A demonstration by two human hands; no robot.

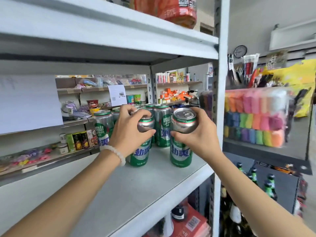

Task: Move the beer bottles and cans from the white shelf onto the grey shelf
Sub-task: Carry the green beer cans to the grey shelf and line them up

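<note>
The left hand (130,127) is curled around the top of a green-and-silver beer can (142,146), with fingers over the rim and the thumb low on the near side of the can. The right hand (198,134) grips a second beer can (183,139) near its top; the thumb lies across the front of the can, the fingers wrap its far side, and the lid with its pull tab is exposed. Both cans are upright, and their bases sit at or just above the board of the grey shelf (136,194); contact with the board cannot be confirmed. Directly behind them a cluster of identical cans (162,127) stands upright on the same board, one of them at the left of the group (102,127). A pale bead bracelet (116,154) circles the left wrist. Green-capped bottles (270,183) stand lower right, beyond the shelf upright (222,100). A red package (172,9) lies on the board above.
</note>
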